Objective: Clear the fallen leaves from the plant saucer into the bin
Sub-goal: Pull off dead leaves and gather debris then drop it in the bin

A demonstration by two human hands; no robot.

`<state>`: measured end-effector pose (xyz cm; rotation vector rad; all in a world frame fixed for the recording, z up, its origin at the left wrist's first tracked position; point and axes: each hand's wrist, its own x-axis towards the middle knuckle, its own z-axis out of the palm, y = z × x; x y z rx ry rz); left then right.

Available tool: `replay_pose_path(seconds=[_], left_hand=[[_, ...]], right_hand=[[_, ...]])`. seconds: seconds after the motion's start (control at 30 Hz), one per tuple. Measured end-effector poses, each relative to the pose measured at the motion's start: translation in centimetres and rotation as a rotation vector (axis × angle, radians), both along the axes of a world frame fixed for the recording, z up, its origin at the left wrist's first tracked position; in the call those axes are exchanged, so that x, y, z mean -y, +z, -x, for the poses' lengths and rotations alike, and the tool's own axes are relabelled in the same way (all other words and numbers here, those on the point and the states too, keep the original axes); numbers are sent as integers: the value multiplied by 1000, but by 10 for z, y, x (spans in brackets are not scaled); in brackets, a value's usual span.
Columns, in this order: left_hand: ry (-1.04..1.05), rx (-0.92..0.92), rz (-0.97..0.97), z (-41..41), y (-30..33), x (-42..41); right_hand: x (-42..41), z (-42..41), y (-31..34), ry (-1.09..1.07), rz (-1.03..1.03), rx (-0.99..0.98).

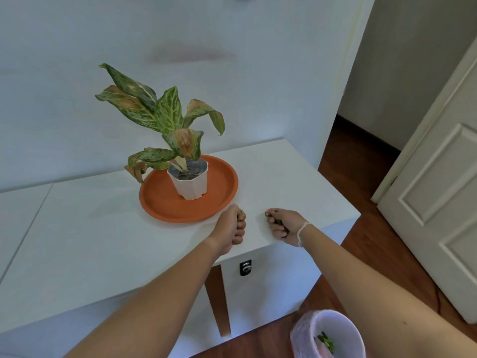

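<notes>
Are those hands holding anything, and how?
Yes. Each closed fist holds small leaf scraps: the left hand has bits poking out at its top, and the right hand pinches green pieces between thumb and curled fingers.

Both hands, left hand (231,229) and right hand (284,224), clutch leaves above the counter (103,241), near the empty orange saucer (165,205).

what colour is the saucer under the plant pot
The saucer is terracotta orange, plain with no pattern, seen clearly in the head view.
</notes>
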<state>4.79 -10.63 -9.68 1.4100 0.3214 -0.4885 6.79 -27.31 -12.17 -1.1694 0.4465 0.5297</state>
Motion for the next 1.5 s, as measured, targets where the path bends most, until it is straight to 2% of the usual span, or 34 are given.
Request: replay_pose_path(seconds=[0.23,0.4,0.63,0.83,1.13,1.37,1.5], left_hand=[[26,6,-7,-7,5,62],[-40,1,-23,-4,-1,128],[-152,6,-3,5,-11,229],[-321,-121,2,27,-39,301],[-410,-347,-106,53,-122,349],[-349,-534,-231,56,-239,354],[-357,-605,-254,52,-311,353]], right_hand=[[65,6,5,13,-68,6],[131,14,5,-13,-80,32],[233,45,-8,-138,-151,30],[296,82,-32,-304,-244,-29],[313,144,-125,-505,-169,-295],[293,162,-249,-659,-127,-533],[284,160,-309,-831,-225,-675]])
